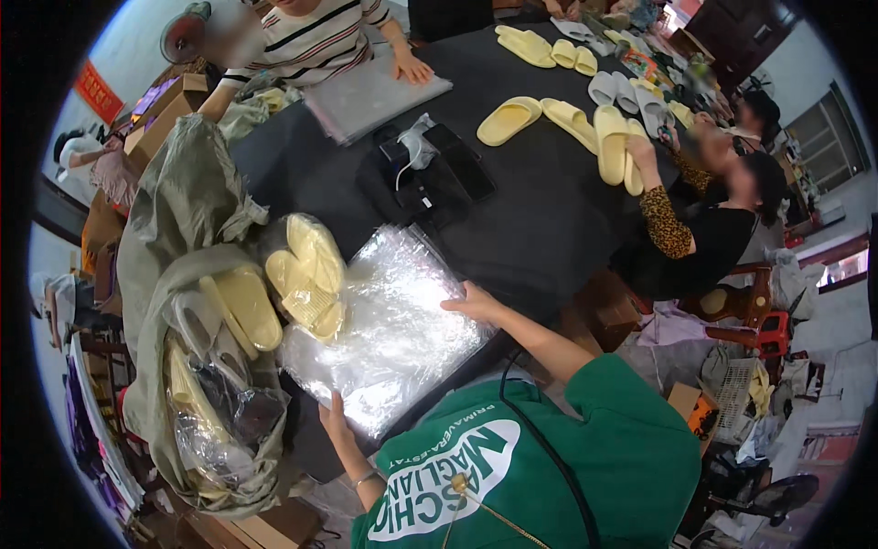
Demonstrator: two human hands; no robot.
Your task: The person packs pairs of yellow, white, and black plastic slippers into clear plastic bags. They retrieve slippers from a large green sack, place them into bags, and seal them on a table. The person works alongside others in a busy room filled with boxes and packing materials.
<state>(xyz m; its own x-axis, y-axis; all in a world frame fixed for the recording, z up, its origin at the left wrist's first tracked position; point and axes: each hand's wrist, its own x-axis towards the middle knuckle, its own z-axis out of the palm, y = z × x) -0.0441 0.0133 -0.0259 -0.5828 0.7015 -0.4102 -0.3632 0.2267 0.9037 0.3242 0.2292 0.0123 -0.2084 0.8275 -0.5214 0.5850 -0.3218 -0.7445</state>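
A stack of clear plastic bags [402, 320] lies at the near edge of the black table, its top sheet shiny and wrinkled. My left hand [337, 423] grips its near left edge, thumb on top and the other fingers mostly hidden. At the right edge, my right hand [474, 303] holds the same stack, part of its fingers out of sight underneath. Touching the stack's left side is a pair of pale yellow slippers [313, 270] wrapped in clear plastic.
An open grey-green sack [174, 197] holding bagged slippers stands at the left. Black devices with a white cable [425, 165] lie mid-table. Across from me a person's hand [412, 69] rests on another bag stack [366, 96]. Loose yellow slippers [509, 121] lie right, where another person handles some.
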